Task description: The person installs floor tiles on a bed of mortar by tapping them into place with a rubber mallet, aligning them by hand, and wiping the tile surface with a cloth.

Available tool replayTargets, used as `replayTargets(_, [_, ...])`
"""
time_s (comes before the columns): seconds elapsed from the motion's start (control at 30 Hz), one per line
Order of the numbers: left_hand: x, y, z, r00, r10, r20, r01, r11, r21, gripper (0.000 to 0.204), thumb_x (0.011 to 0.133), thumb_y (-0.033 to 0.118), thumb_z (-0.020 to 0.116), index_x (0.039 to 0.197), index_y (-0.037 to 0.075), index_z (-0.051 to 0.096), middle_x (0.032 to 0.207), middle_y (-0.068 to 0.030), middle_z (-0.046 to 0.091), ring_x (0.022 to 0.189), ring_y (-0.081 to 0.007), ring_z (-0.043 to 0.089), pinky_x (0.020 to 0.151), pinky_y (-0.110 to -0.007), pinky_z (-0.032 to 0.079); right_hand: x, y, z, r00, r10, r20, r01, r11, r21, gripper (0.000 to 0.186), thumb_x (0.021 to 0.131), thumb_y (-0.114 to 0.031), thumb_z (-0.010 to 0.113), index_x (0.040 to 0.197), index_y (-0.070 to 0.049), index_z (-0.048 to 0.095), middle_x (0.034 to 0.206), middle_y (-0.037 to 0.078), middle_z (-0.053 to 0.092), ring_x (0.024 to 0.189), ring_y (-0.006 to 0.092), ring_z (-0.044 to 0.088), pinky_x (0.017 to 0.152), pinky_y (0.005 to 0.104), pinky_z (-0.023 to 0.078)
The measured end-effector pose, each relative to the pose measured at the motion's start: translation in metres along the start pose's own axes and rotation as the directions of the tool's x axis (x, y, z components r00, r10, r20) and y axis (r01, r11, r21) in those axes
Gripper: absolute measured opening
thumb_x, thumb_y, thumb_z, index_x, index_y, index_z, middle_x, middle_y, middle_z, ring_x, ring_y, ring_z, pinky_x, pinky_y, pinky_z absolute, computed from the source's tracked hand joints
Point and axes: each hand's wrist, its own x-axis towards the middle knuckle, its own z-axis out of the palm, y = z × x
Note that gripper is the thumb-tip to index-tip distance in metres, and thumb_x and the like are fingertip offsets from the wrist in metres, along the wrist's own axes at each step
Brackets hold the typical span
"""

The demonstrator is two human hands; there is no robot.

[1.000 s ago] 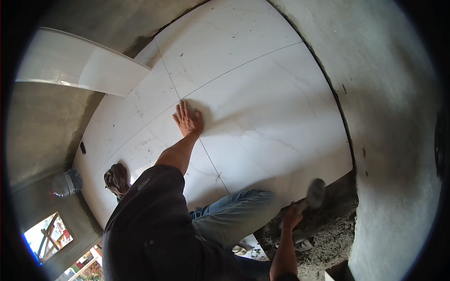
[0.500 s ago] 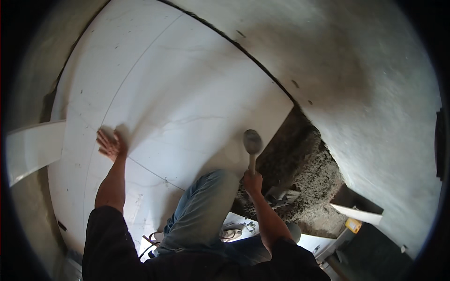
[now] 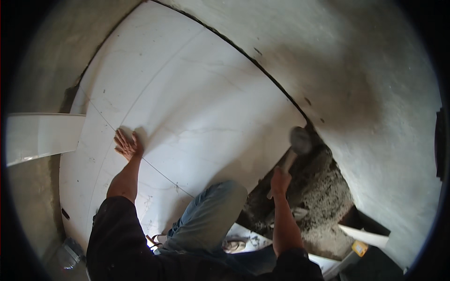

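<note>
My left hand (image 3: 127,145) lies palm-down, fingers spread, on large white marble-veined floor tiles (image 3: 187,93), beside a joint between them. My right hand (image 3: 280,180) grips the pale handle of a mallet with a dark, motion-blurred head (image 3: 300,139), raised near the tile's right edge. Below it a patch of rough wet grey mortar (image 3: 318,196) borders the tiles, and a partly hidden tool or offcut (image 3: 298,213) rests in it. My jeans-clad knee (image 3: 213,206) is on the floor between my arms.
Grey plastered walls (image 3: 384,89) enclose the tiles. A white tile strip (image 3: 42,133) juts in from the left wall. A plastic jug (image 3: 70,257) sits at lower left. An upright white offcut (image 3: 361,234) and a small yellow object (image 3: 360,249) lie at lower right.
My view has swung round toward the right wall. The mallet in my right hand has moved right since half a second ago and tilted rightward. My left hand still presses on the tile.
</note>
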Motion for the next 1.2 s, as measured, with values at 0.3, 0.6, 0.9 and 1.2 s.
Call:
replayTargets(0.3, [0.001, 0.003, 0.0, 0.998, 0.042, -0.053, -0.044, 0.998, -0.04, 0.077, 0.091, 0.06, 0.038, 0.151, 0.018, 0.016, 0.156, -0.0018, 0.018, 0.145, -0.0265, 0.012, 0.113, -0.059, 0.009, 0.015, -0.005, -0.014, 0.998, 0.039, 0.056, -0.055, 0.951, 0.305, 0.033, 0.084, -0.023, 0.059, 0.07, 0.006, 0.057, 0.062, 0.008, 0.056, 0.061, 0.0149, 0.054, 0.055, 0.0382, 0.04])
replayTargets(0.6, [0.009, 0.037, -0.008, 0.994, 0.003, 0.113, -0.017, 0.992, 0.127, 0.075, 0.092, 0.053, 0.037, 0.152, 0.015, 0.012, 0.159, -0.0047, 0.009, 0.146, -0.0304, 0.005, 0.114, -0.056, 0.006, 0.022, 0.008, 0.005, 0.986, -0.16, 0.048, 0.157, 0.985, 0.07, 0.031, 0.084, -0.021, 0.058, 0.069, 0.006, 0.056, 0.054, 0.003, 0.05, 0.051, 0.0198, 0.051, 0.052, 0.0416, 0.039])
replayTargets(0.9, [0.056, 0.308, -0.03, 0.912, 0.324, 0.251, -0.354, 0.931, 0.087, 0.08, 0.093, 0.058, 0.029, 0.153, 0.013, 0.001, 0.16, -0.0042, -0.002, 0.146, -0.0307, -0.004, 0.114, -0.057, -0.002, -0.001, -0.012, -0.004, 0.973, -0.158, -0.17, 0.206, 0.924, 0.322, 0.035, 0.088, -0.02, 0.056, 0.062, 0.003, 0.053, 0.054, 0.004, 0.05, 0.054, 0.0145, 0.051, 0.049, 0.0387, 0.038])
replayTargets(1.2, [0.063, 0.398, -0.015, 0.825, 0.544, 0.153, -0.55, 0.835, -0.005, 0.079, 0.093, 0.059, 0.028, 0.153, 0.013, 0.006, 0.16, -0.002, 0.004, 0.147, -0.0261, -0.003, 0.117, -0.051, -0.003, 0.002, -0.011, -0.007, 0.984, 0.011, 0.177, -0.039, 0.987, 0.154, 0.037, 0.086, -0.024, 0.055, 0.066, 0.007, 0.052, 0.054, 0.005, 0.049, 0.054, 0.0132, 0.049, 0.05, 0.0387, 0.037])
